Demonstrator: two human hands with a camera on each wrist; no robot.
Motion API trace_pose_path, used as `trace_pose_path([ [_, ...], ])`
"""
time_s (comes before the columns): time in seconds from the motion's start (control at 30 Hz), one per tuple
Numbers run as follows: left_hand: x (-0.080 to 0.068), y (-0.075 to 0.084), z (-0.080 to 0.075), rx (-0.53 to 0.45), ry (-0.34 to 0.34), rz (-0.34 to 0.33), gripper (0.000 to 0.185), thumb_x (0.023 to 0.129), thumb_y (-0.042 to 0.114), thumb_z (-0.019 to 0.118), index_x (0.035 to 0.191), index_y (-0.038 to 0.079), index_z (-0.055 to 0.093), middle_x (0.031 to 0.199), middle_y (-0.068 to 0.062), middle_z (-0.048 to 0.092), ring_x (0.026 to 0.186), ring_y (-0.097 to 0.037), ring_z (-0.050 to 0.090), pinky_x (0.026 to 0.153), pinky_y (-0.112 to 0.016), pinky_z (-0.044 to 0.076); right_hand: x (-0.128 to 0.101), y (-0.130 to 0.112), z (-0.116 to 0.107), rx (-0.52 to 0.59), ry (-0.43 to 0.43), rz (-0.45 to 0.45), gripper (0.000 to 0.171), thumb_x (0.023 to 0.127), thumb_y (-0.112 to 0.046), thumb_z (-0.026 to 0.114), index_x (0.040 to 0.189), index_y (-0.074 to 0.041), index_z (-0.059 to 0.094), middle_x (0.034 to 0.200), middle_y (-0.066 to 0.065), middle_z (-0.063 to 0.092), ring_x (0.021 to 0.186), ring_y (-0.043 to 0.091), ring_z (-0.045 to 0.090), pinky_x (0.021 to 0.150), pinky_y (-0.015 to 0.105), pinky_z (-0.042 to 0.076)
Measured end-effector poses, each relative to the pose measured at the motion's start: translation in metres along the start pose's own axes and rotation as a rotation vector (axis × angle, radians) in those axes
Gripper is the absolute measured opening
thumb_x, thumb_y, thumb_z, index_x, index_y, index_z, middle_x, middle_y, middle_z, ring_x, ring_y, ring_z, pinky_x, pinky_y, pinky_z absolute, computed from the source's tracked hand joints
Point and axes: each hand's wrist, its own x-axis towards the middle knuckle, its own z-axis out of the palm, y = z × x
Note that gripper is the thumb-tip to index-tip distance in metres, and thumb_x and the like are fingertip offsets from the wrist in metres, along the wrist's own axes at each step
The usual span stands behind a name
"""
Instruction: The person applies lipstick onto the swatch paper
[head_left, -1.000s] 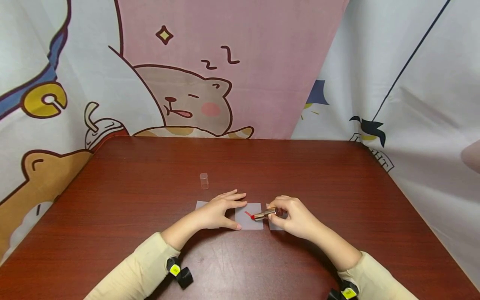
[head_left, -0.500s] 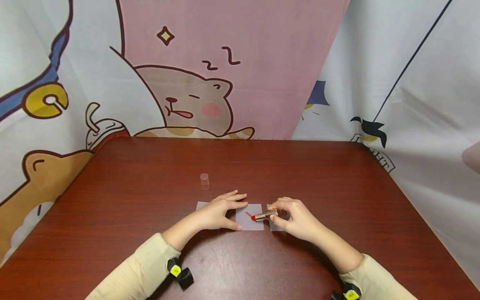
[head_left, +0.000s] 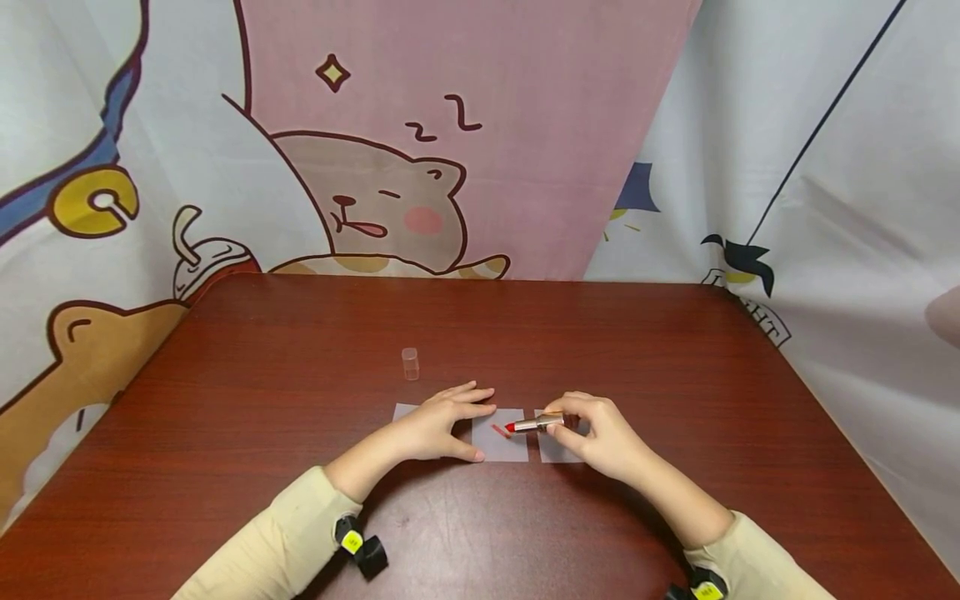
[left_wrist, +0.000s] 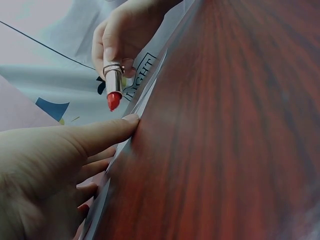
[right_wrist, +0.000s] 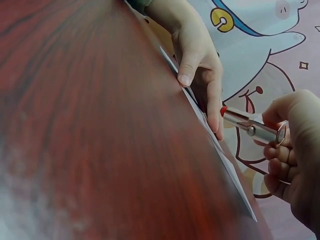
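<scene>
My right hand (head_left: 603, 435) pinches a lipstick (head_left: 537, 423) by its metallic tube, red tip pointing left. The lipstick lies nearly level just over the middle white paper square (head_left: 504, 451), which bears a short red streak (head_left: 499, 430). In the left wrist view, the red bullet (left_wrist: 114, 101) shows a gap above the table. Fingers spread and straight, my left hand (head_left: 431, 427) rests on the left part of that square, its thumb at the near edge. It also covers most of the left paper (head_left: 403, 409). The right paper (head_left: 557, 450) lies beneath my right hand.
A clear plastic cap (head_left: 410, 364) stands on the brown wooden table (head_left: 480, 517), beyond the left hand. Cartoon-printed cloth (head_left: 540, 150) hangs behind the table and along its sides.
My right hand has lifted the lipstick tip off the middle paper, so its tube lies more level than before. The left hand has stayed where it was.
</scene>
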Motion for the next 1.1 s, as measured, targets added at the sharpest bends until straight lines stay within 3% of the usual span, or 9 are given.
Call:
trace_pose_path([
  [0.27, -0.001, 0.003, -0.001, -0.009, -0.013, -0.004, 0.066, 0.080, 0.026, 0.079, 0.136, 0.004, 0.053, 0.150, -0.008, 0.037, 0.142, -0.031, 0.017, 0.111, -0.051, 0.015, -0.003, -0.002, -0.003, 0.013, 0.076, -0.034, 0.026, 0.077, 0.005, 0.072, 0.095, -0.014, 0.070, 0.078, -0.007, 0.060, 0.064, 0.007, 0.049, 0.051, 0.033, 0.043],
  [0.6, 0.001, 0.001, 0.000, -0.003, 0.005, -0.007, 0.065, 0.079, 0.028, 0.079, 0.136, 0.007, 0.054, 0.149, -0.008, 0.039, 0.142, -0.031, 0.020, 0.110, -0.054, 0.017, 0.002, -0.038, -0.017, 0.049, 0.105, -0.094, 0.022, 0.075, 0.013, 0.069, 0.091, -0.002, 0.069, 0.078, 0.002, 0.063, 0.065, 0.009, 0.050, 0.050, 0.031, 0.043],
  [0.83, 0.004, 0.000, 0.002, -0.012, 0.050, 0.010, 0.067, 0.079, 0.029, 0.079, 0.136, 0.006, 0.053, 0.146, -0.008, 0.043, 0.139, -0.030, 0.027, 0.110, -0.049, 0.022, 0.000, -0.036, -0.021, 0.067, 0.135, -0.115, 0.023, 0.075, 0.015, 0.067, 0.092, 0.000, 0.068, 0.081, 0.007, 0.064, 0.071, 0.011, 0.054, 0.057, 0.032, 0.044],
  [1.1, 0.008, 0.008, 0.004, -0.037, 0.087, 0.025, 0.068, 0.079, 0.030, 0.079, 0.136, 0.006, 0.053, 0.143, -0.008, 0.046, 0.138, -0.029, 0.031, 0.110, -0.048, 0.023, -0.004, -0.029, -0.027, 0.064, 0.163, -0.104, 0.021, 0.075, 0.016, 0.066, 0.092, 0.003, 0.068, 0.081, 0.008, 0.064, 0.071, 0.010, 0.054, 0.058, 0.023, 0.044],
])
